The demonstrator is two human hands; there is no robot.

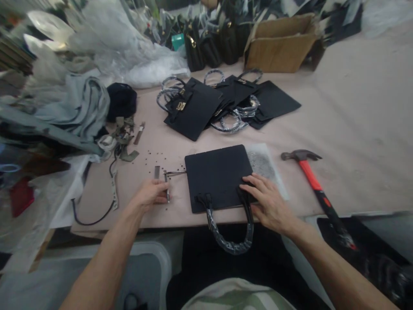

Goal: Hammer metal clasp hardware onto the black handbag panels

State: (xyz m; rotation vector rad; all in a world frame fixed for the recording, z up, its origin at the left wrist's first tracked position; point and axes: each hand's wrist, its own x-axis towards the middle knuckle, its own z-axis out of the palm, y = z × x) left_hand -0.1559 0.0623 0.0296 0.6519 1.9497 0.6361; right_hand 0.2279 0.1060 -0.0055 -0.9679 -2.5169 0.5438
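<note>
A flat black bag panel (219, 172) lies near the table's front edge, with its plastic-wrapped handle (232, 246) hanging over towards me. My right hand (266, 196) holds the panel's right edge, its fingers over the top beside one handle base. To the left, my left hand (155, 192) pinches a slim metal tool (167, 189), upright and apart from the panel; its exact kind is unclear. A thin metal rod (176, 172) reaches to the panel's left edge. Close by lies a small toothed metal piece (157, 172).
A claw hammer (309, 172) with a red and black handle lies at right. Under the panel's right side is a speckled white sheet (266, 165). Several black bag panels (196, 107) are piled behind, before a cardboard box (277, 47). Small black bits (151, 159) dot the table (338, 107).
</note>
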